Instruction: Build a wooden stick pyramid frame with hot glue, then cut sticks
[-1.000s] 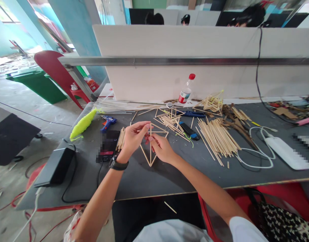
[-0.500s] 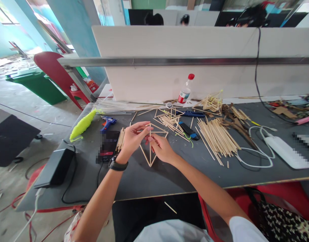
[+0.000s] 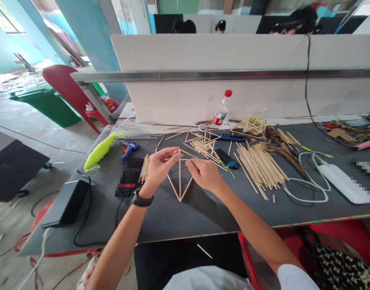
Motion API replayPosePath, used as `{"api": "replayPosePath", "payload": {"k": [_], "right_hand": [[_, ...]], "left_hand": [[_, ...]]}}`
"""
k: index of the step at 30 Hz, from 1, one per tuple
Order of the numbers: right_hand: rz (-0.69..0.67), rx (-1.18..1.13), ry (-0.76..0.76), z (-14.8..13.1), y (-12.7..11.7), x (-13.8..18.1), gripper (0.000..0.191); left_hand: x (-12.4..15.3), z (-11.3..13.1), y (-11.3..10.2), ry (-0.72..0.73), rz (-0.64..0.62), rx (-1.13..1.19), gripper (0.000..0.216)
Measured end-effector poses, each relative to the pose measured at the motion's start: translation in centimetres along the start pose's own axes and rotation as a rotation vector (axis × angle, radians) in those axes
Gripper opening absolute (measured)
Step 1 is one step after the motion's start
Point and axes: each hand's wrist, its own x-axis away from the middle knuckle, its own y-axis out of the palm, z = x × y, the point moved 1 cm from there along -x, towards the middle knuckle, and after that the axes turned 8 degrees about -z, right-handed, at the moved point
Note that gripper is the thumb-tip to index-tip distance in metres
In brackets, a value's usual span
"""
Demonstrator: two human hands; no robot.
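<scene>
Two hands (image 3: 206, 173) at stick frame (image 3: 180, 181) — inside table edge (image 3: 187, 237).

On the table (image 3: 166, 225), a phone (image 3: 135, 171) lies left of the stick frame (image 3: 180, 181), stick pile (image 3: 260, 167) right.

Bright daylight, soft shadows, stretched edges

Black band (image 3: 141, 199) on left wrist, pale top (image 3: 207, 278), white right sleeve (image 3: 296, 278), black trousers (image 3: 162, 262).
</scene>
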Motion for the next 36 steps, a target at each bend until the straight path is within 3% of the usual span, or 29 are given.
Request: {"api": "replayPosePath", "payload": {"k": [4,9,13,19,25,36], "right_hand": [[0.099,0.129,-0.016,1.1,-0.9,-0.1,0.041],[0.181,0.119,-0.053,3.4,-0.4,-0.9,0.030],[0.292,0.104,0.035,5.8,-0.4,-0.6,0.032],[0.363,0.185,0.232,9.6,-2.7,-0.3,0.036],[0.341,0.186,0.299,12.0,-3.5,-0.4,0.033],[0.233,0.131,0.189,11.3,-2.6,-0.4,0.031]], "left_hand": [[0.0,-0.3,-0.1,0.007,-0.007,0.001,0.038],[-0.1,-0.7,-0.1,0.017,0.009,-0.018,0.038],[-0.1,-0.7,-0.2,0.011,0.022,-0.054,0.039],[0.0,-0.3,-0.2,0.044,0.049,-0.147,0.035],[-0.1,-0.3,-0.2,0.043,0.060,-0.177,0.037],[-0.1,-0.5,-0.1,0.009,0.065,-0.132,0.040]]}}
